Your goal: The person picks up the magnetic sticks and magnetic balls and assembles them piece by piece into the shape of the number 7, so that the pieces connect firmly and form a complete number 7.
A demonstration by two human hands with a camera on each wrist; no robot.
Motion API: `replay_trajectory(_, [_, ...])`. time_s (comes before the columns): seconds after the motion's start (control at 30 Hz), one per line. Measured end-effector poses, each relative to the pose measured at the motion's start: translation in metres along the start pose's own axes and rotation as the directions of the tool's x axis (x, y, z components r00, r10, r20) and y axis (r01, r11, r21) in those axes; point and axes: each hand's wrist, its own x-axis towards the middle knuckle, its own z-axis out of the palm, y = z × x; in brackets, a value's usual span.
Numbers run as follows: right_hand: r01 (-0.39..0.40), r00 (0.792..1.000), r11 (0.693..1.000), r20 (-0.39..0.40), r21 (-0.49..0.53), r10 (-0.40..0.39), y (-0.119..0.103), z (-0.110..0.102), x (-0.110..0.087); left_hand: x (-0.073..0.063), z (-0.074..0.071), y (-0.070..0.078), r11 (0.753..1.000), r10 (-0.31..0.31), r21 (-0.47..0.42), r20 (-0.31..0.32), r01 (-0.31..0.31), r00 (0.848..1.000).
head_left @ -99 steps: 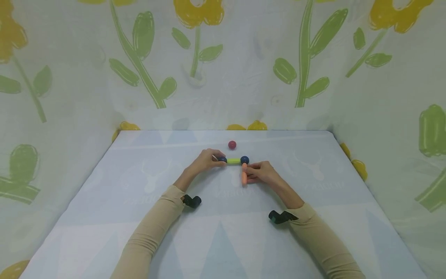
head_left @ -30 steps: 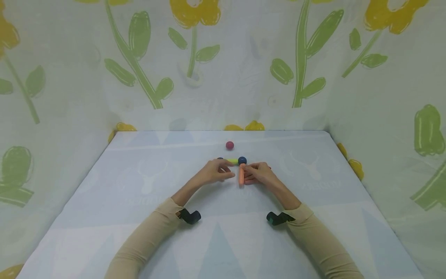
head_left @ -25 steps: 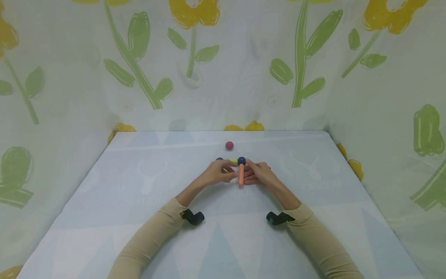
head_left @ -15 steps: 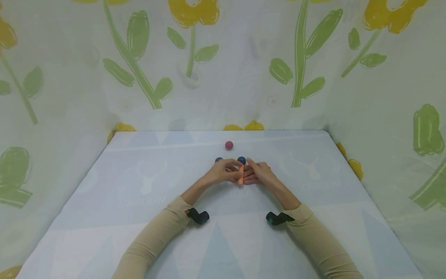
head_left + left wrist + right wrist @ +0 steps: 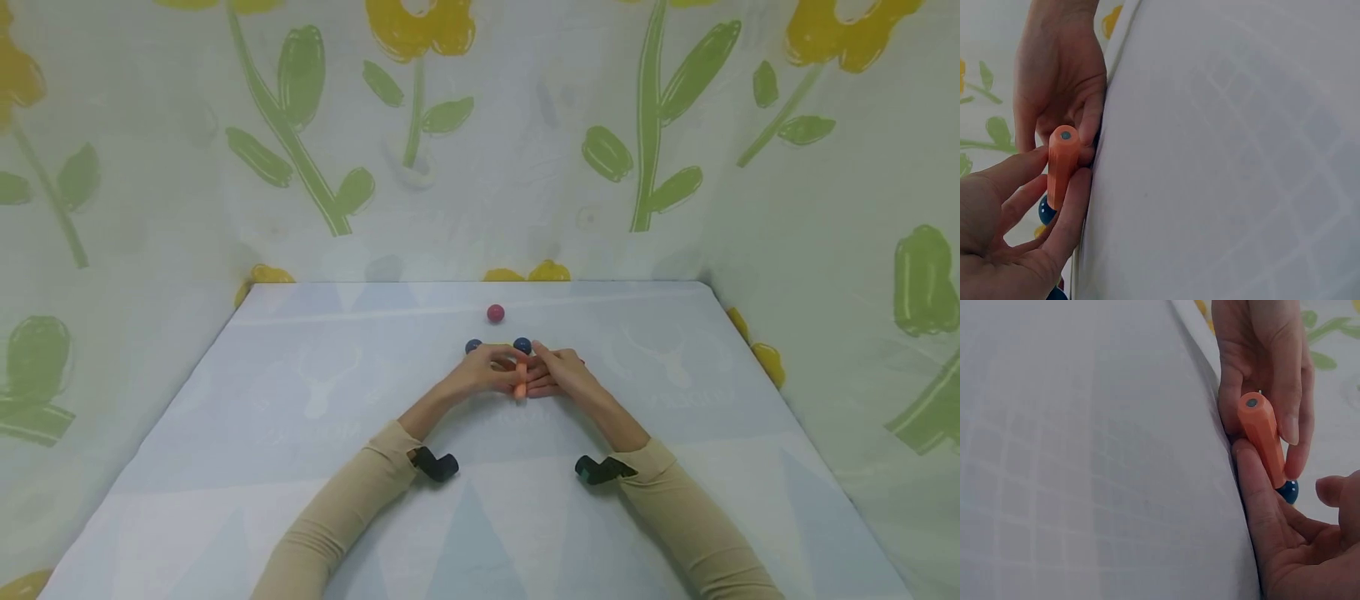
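Observation:
An orange magnetic stick (image 5: 521, 381) is pinched by my left hand (image 5: 484, 372), thumb on one side and fingertips on the other. Its near end, with a grey metal dot, faces both wrist cameras. At its far end is a dark blue ball (image 5: 522, 345). My right hand (image 5: 565, 372) lies just right of the stick, thumb lifted away and fingers extended; in the right wrist view its fingertips (image 5: 1246, 453) reach the stick's side. A second blue ball (image 5: 473, 346) sits beyond my left hand, which hides most of the yellow-green stick between the balls.
A red ball (image 5: 496, 313) lies farther back on the cloth-covered table (image 5: 480, 517). A flower-patterned curtain (image 5: 517, 183) stands behind the table and along both sides.
My left hand has left the left blue ball, moved right and nearer, and taken hold of the orange stick. My right hand has let go of that stick, its thumb lifting off.

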Motion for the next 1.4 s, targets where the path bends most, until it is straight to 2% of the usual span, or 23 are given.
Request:
replay_trajectory(0.3, [-0.014, 0.999, 0.999, 0.031, -0.030, 0.015, -0.006, -0.004, -0.004, 0.000, 0.001, -0.001, 0.999, -0.044, 0.022, -0.029, 0.044, 0.999])
replay_trajectory(0.5, [0.030, 0.999, 0.986, -0.027, -0.165, -0.035, -0.009, -0.012, -0.008, 0.001, 0.001, -0.001, 1.000, -0.022, -0.007, -0.029, 0.022, 0.999])
replay_trajectory(0.63, [0.107, 0.988, 0.954, -0.080, -0.280, -0.135, -0.012, -0.022, -0.013, 0.001, 0.002, 0.000, 1.000, -0.026, -0.017, -0.033, 0.026, 0.999])
replay_trajectory(0.77, [0.180, 0.955, 0.886, -0.140, -0.428, -0.262, -0.013, -0.032, -0.016, -0.001, 0.001, 0.001, 0.999, -0.051, -0.010, -0.041, 0.050, 0.998])
replay_trajectory(0.87, [0.183, 0.925, 0.840, -0.201, -0.510, -0.323, -0.014, -0.039, -0.017, -0.003, 0.001, 0.000, 0.998, -0.065, -0.007, -0.038, 0.065, 0.997])
replay_trajectory(0.97, [0.173, 0.909, 0.812, -0.227, -0.557, -0.350, -0.014, -0.045, -0.019, -0.004, 0.000, 0.001, 0.997, -0.080, -0.002, -0.035, 0.080, 0.996])
replay_trajectory(1.1, [0.165, 0.911, 0.788, -0.215, -0.593, -0.353, -0.012, -0.049, -0.019, -0.004, 0.000, 0.001, 0.996, -0.087, -0.004, -0.030, 0.087, 0.996])
replay_trajectory(1.3, [0.146, 0.928, 0.771, -0.184, -0.620, -0.323, -0.007, -0.047, -0.016, -0.003, -0.001, 0.000, 0.996, -0.082, -0.020, -0.022, 0.081, 0.996])
replay_trajectory(1.4, [0.148, 0.928, 0.744, -0.168, -0.651, -0.332, -0.003, -0.046, -0.014, -0.002, -0.001, 0.000, 0.997, -0.080, -0.021, -0.021, 0.080, 0.997])
